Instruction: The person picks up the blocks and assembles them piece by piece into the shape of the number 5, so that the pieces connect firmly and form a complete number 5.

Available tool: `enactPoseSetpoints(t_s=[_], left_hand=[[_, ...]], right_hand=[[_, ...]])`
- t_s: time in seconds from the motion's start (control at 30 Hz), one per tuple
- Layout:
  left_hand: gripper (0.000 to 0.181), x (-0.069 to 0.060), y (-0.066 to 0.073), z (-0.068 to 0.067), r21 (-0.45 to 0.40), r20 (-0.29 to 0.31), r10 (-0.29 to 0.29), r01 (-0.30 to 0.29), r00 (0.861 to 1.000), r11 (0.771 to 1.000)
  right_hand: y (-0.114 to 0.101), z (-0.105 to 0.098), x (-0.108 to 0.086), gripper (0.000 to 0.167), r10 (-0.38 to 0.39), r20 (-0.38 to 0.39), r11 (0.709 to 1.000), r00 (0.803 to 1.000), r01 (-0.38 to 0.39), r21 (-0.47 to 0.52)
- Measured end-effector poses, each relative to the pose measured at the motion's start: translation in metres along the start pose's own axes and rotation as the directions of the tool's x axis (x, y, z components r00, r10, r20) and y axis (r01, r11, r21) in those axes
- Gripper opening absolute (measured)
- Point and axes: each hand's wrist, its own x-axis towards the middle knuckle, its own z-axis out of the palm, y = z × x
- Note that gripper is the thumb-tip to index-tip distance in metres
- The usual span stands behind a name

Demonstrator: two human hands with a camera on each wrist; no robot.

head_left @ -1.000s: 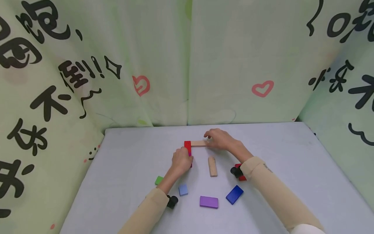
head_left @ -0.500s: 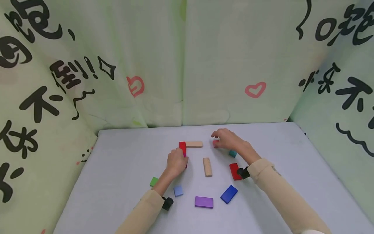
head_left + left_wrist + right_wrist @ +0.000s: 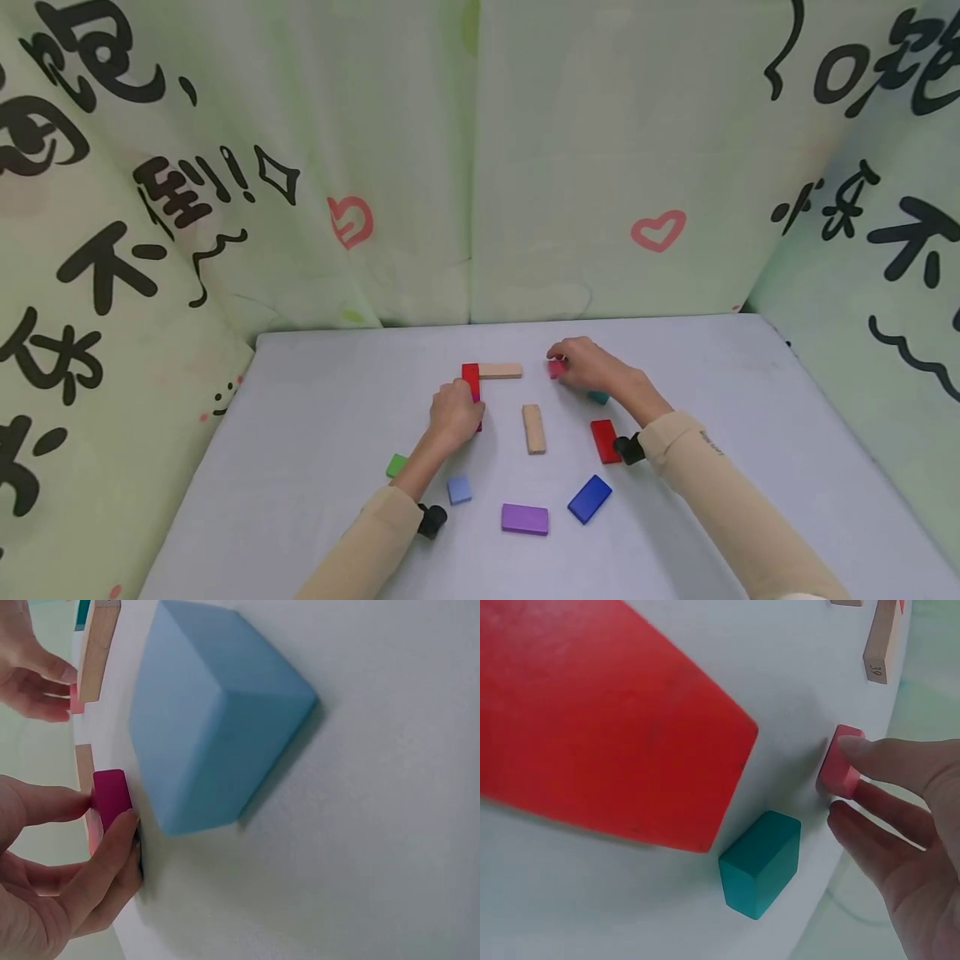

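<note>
- The two hands are apart from each other, and each one has a small block between its thumb and fingers.
- The right hand [image 3: 592, 365] pinches the pink block [image 3: 837, 769], which is at its fingertips; whether this block is fully on the table [image 3: 337, 400], I cannot tell.
- The left hand [image 3: 456, 412] pinches the magenta block [image 3: 112, 793] by its sides; a red block [image 3: 470, 373] shows just beyond this hand.
- Between the hands, a wooden block [image 3: 500, 371] seems to touch the red block. A second wooden block [image 3: 534, 429] lies also between them, nearer to the body.
- The teal block [image 3: 761, 862] is just on the body side of the right hand, not held.
- In my judgement, these blocks are light, stiff and not fragile, so a gentle pinch should be enough.
- Their coloured faces look smooth, so a hold at the corner may slip.
- For the pink block, the better hold is probably on two opposite sides, close to the middle.
</note>
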Motion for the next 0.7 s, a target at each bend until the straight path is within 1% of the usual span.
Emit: enactPoseSetpoints(t_s=[0.1,0.3,0.53,0.7], left_hand=[[0.023,-0.0006,0.0009,0.0004,-0.004,0.002,0.005,-0.005,1.0,1.0],[0.029,-0.0015,0.0016,0.001,-0.016,0.001,-0.01,0.01,1.0,1.0],[0.027,-0.0022,0.0027,0.0004,-0.005,0.002,0.005,-0.005,1.0,1.0],[0.027,-0.0024,0.0021,0.0006,-0.004,-0.003,-0.007,0.007,1.0,1.0]], right_hand=[[0.0007,0.0009,-0.0011,0.037,-0.001,-0.005,1.0,1.0,0.001,0.005],[0.0033,0.0044,-0.0002,0.035,0.008,-0.003,1.0,1.0,-0.008,0.013],[0.0035,0.0069,0.0013,0.036,0.022,0.003,1.0,1.0,-0.022,0.005],[0.0,0.0069,-0.0002,0.037,0.02,0.003,1.0,1.0,-0.02,0.004]])
